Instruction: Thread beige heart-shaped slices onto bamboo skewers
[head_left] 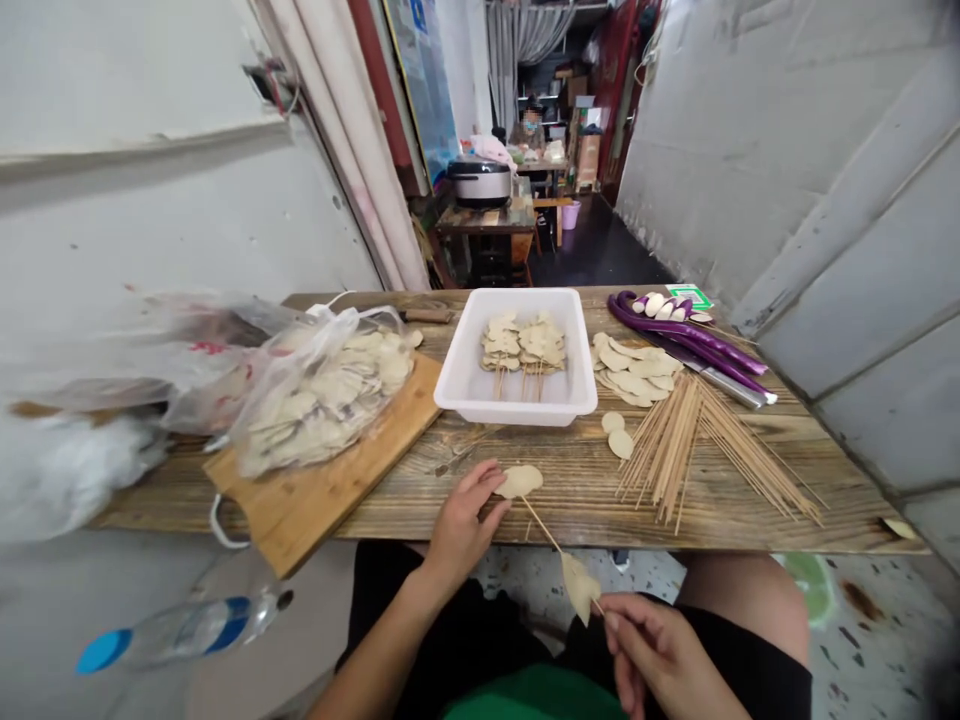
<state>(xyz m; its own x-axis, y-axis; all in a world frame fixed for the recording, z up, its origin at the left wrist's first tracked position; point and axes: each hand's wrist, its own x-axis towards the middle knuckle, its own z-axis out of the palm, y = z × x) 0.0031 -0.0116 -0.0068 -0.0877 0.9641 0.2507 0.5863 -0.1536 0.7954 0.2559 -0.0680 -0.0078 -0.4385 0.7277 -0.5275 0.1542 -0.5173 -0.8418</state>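
Observation:
My right hand [649, 650] pinches the lower end of a thin bamboo skewer [543, 524]. Threaded low on that skewer, just above my fingers, is a thin pale slice [579, 587]. The skewer's tip reaches up and left to another pale oval slice [521, 482] at the table's front; whether it pierces that slice I cannot tell. The fingers of my left hand [461, 525] hold the left edge of this oval slice, with the thumb below. Beyond, a white plastic tub [516, 410] holds bunches of skewered slices [523, 343].
Loose skewers [679, 445] fan out at right, near a pile of pale slices [637, 370], purple eggplants [705, 345] and a knife [724, 383]. At left, a bag of slices [330, 400] lies on a cutting board [360, 490]. A person [531, 125] sits far back.

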